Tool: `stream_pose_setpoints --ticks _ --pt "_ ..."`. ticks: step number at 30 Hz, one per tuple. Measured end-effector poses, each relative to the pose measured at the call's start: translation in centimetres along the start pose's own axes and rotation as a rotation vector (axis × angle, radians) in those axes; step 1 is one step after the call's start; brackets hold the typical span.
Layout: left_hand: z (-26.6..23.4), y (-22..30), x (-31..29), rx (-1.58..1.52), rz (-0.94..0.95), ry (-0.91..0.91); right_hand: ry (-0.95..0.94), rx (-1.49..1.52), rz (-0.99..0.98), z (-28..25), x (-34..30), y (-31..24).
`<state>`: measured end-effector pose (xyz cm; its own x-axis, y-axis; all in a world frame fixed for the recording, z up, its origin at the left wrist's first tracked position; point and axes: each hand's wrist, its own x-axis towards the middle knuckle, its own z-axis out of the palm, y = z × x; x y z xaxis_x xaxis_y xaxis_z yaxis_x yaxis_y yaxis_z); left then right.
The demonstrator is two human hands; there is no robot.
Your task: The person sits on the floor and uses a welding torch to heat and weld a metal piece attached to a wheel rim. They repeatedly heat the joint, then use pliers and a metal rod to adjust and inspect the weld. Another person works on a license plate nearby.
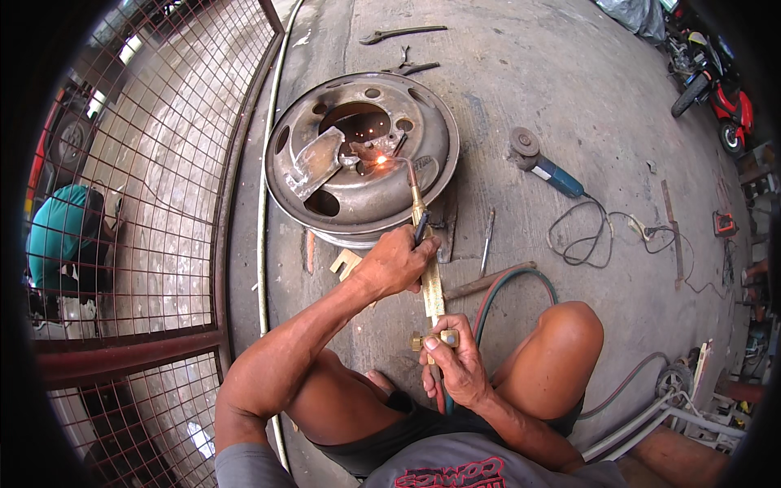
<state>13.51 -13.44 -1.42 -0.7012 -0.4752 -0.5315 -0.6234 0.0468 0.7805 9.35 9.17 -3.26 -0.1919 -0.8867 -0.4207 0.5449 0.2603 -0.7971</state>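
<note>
A brass gas torch (434,299) slants up from my lap toward a steel wheel rim (366,199) lying on the floor. My left hand (397,262) is wrapped around the torch's upper body; a short black part sticks up by its fingers. Lower down, my right hand (460,364) grips the torch at the brass valve knobs, its thumb against them. The bent tip meets a bright orange glow with sparks near the rim's centre hole. Beside that glow, a flat, worn metal plate (316,163) rests across the rim's face.
Red and green hoses (486,305) loop from the torch. An angle grinder (547,165) with a cord lies to the right; wrenches (404,33) lie beyond the rim. Mesh fencing (175,163) runs along the left, with a person (65,232) behind it. Motorcycles (716,93) stand far right.
</note>
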Motion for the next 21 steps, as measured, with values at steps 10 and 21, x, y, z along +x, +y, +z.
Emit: stream_pose_setpoints --ticks 10,21 --pt "-0.14 0.27 -0.24 -0.002 -0.003 -0.002 -0.004 -0.016 -0.009 -0.08 0.06 0.26" --pt "-0.07 0.12 -0.14 0.004 0.0 0.002 -0.01 -0.033 -0.009 -0.18 0.06 0.25"
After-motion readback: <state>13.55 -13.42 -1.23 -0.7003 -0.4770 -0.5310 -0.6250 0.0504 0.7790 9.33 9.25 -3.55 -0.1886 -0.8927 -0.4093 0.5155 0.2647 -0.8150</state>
